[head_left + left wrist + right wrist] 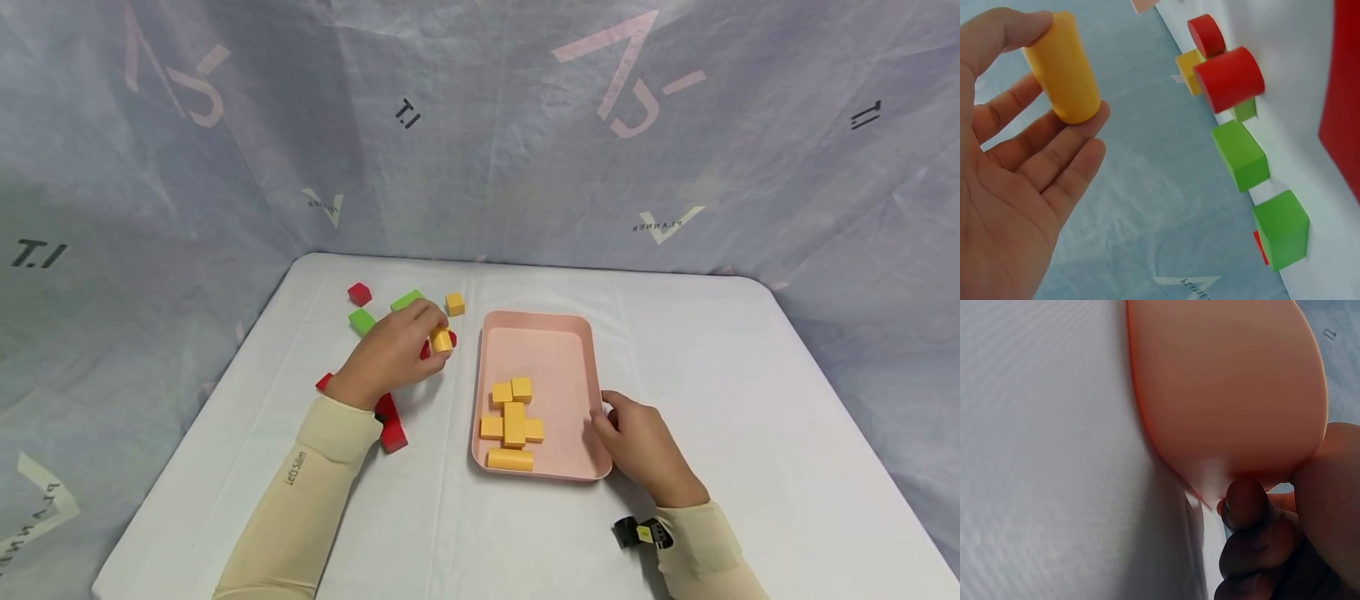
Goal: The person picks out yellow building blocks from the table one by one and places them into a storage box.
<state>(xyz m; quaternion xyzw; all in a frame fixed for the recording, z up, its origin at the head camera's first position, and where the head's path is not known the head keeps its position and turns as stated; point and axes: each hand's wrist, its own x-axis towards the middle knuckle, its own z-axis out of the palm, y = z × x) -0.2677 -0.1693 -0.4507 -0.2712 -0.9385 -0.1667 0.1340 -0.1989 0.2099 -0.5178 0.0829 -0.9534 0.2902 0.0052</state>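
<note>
My left hand [397, 346] pinches a yellow cylinder block [1065, 72] between thumb and fingertips, raised above the table left of the pink tray [555, 358]. In the left wrist view, red cylinders [1233, 78] and green blocks [1282, 230] stand on the table beyond that hand. My right hand [637, 442] grips the tray's right rim near its front corner, thumb at the edge and fingers curled outside it. Inside the tray, toward its front left, lie several yellow blocks [513, 423], one laid across others, and a yellow half-round piece [510, 460] lying lengthwise.
Behind the left hand are a red block [360, 294], green blocks [362, 322] and a small yellow cube [455, 304]. More red blocks [393, 435] lie by the left wrist, partly hidden under the forearm. A grey printed cloth [480, 167] hangs behind the white table [690, 358].
</note>
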